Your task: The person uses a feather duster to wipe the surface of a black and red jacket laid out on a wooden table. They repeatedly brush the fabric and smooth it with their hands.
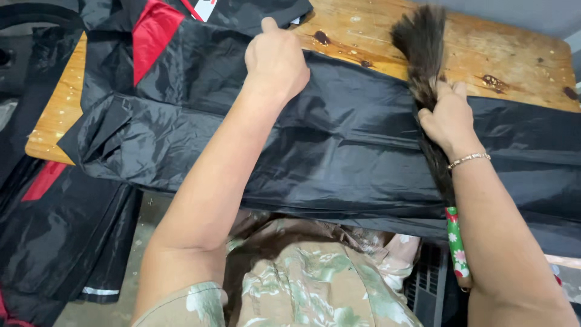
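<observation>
A long black shiny garment (339,139) lies flat across a worn wooden table (363,36). My left hand (275,57) presses down on the garment's far edge, fingers curled under. My right hand (448,115) grips a feather duster (423,54) around its dark feathers, the brush end pointing away over the table. The duster's handle (457,245), wrapped in green and red flowered paper, runs back under my right forearm. A thin bracelet (469,160) sits on my right wrist.
More black cloth with red panels (154,30) is piled at the table's far left. Another black and red garment (54,224) hangs off the left side toward the floor. Dark stains (493,80) mark the bare wood at the right. A dark crate (430,284) stands below.
</observation>
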